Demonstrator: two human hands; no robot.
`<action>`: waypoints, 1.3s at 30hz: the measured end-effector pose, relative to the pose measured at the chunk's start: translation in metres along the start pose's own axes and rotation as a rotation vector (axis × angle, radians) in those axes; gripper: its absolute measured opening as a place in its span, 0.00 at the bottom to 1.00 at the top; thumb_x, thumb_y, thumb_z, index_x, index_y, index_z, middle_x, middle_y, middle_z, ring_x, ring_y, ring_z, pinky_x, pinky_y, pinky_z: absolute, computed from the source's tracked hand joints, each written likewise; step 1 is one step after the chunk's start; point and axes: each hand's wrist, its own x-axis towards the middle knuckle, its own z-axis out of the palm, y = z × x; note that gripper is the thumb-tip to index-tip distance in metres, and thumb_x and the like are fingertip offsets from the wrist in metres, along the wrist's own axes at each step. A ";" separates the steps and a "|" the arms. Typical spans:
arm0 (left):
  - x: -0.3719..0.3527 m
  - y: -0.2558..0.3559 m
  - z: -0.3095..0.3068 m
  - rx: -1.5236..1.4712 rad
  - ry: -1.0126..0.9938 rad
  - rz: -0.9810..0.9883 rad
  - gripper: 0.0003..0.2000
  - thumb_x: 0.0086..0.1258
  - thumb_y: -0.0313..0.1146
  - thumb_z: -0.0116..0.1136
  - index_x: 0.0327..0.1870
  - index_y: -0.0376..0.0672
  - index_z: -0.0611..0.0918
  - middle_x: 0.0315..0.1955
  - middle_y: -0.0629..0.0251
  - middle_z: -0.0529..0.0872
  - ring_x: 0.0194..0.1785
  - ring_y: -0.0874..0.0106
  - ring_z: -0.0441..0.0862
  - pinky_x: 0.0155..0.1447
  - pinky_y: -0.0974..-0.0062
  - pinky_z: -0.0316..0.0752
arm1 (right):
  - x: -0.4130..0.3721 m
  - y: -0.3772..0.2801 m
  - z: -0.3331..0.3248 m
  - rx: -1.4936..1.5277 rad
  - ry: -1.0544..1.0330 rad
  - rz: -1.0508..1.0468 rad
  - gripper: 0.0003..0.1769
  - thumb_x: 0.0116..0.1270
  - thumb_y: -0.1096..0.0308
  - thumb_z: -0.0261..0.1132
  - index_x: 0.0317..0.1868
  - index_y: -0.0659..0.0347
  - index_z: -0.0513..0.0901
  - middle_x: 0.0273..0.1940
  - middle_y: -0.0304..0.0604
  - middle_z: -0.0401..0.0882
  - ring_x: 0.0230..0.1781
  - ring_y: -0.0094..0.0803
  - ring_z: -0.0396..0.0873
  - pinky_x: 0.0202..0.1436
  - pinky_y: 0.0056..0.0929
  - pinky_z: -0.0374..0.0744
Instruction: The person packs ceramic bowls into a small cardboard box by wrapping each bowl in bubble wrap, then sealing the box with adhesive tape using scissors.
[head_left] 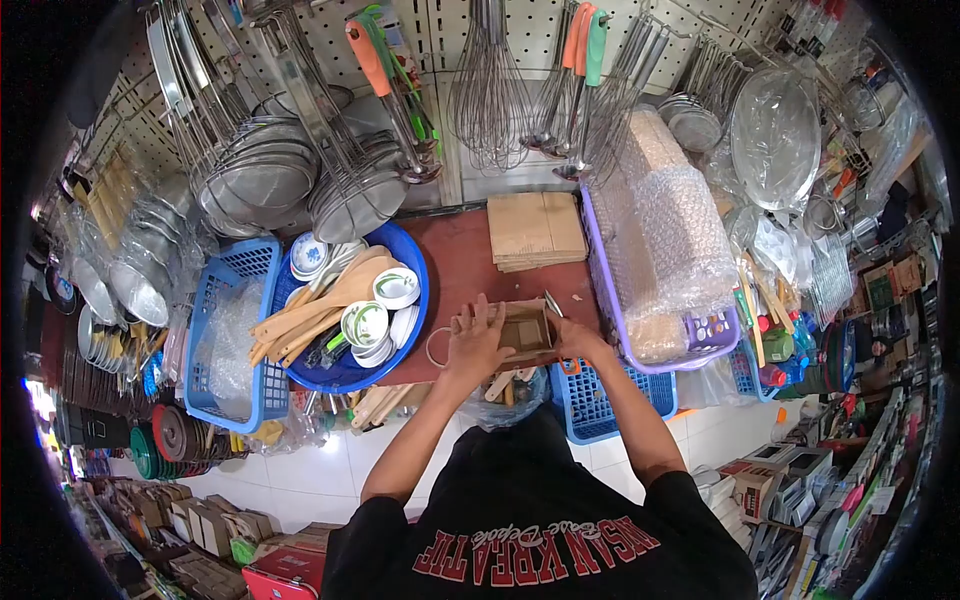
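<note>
A small open-topped cardboard box (528,329) stands on the reddish-brown tabletop between my hands. My left hand (478,342) is at its left side, fingers stretched and apart, thumb reaching to the box's edge. My right hand (575,340) is closed at the box's right side, with a slim silver-coloured object (553,303) sticking out of it; its exact kind is too small to tell. A ring that looks like a roll of tape (438,346) lies just left of my left hand. Behind the box is a stack of flat brown cardboard pieces (537,231).
On the left, a round blue basin (424,290) holds wooden spatulas and small bowls, beside a light blue basket (190,365). A purple basket (600,262) with bubble-wrapped goods borders the right. Whisks (490,100), ladles and strainers (255,180) hang overhead. Another blue basket (600,432) sits below the table edge.
</note>
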 end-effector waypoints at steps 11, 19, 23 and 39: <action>0.003 -0.016 0.032 -0.021 -0.040 -0.013 0.56 0.54 0.60 0.70 0.79 0.46 0.50 0.79 0.50 0.46 0.81 0.50 0.44 0.74 0.34 0.51 | -0.013 -0.019 -0.018 -0.145 -0.064 0.050 0.45 0.52 0.67 0.71 0.72 0.55 0.64 0.52 0.64 0.81 0.55 0.56 0.80 0.57 0.47 0.80; 0.008 -0.020 0.041 0.088 0.090 0.029 0.55 0.47 0.59 0.75 0.75 0.43 0.59 0.74 0.48 0.59 0.78 0.48 0.53 0.76 0.40 0.53 | -0.019 -0.085 -0.023 0.319 0.497 -0.256 0.20 0.64 0.71 0.66 0.58 0.61 0.80 0.48 0.57 0.81 0.47 0.52 0.81 0.51 0.43 0.80; 0.012 -0.023 0.039 -0.067 0.104 0.043 0.52 0.47 0.58 0.75 0.72 0.40 0.64 0.69 0.45 0.65 0.76 0.44 0.58 0.75 0.46 0.59 | -0.015 -0.088 0.003 0.089 0.363 -0.262 0.36 0.57 0.59 0.74 0.66 0.57 0.74 0.62 0.53 0.73 0.61 0.48 0.75 0.61 0.43 0.77; 0.011 -0.049 0.061 -0.358 0.194 0.218 0.52 0.47 0.50 0.79 0.73 0.43 0.60 0.69 0.44 0.60 0.73 0.44 0.61 0.72 0.53 0.64 | -0.008 -0.053 -0.019 -0.023 0.045 -0.245 0.59 0.43 0.54 0.82 0.74 0.64 0.60 0.72 0.53 0.60 0.76 0.54 0.55 0.75 0.44 0.66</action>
